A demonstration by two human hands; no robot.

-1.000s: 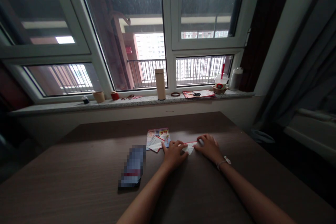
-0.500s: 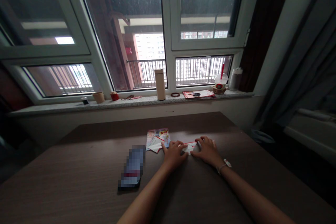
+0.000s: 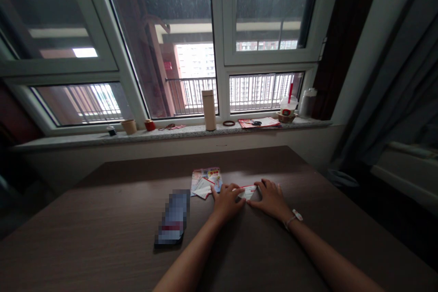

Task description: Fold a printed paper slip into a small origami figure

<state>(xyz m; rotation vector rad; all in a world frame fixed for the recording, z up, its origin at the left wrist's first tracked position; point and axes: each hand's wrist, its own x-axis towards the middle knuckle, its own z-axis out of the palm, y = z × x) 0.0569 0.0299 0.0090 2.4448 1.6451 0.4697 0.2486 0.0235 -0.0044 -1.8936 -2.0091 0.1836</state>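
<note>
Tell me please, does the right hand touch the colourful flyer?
Apart. The head view shows bare tabletop between the right hand and the colourful flyer.

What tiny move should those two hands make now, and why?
I'd suggest pressing the right hand lightly along the near, slanting side of the red-edged paper, with the left hand steadying it. Both hands sit at its sides, and it narrows to a point toward the person, so a fold there may need firming.
</note>
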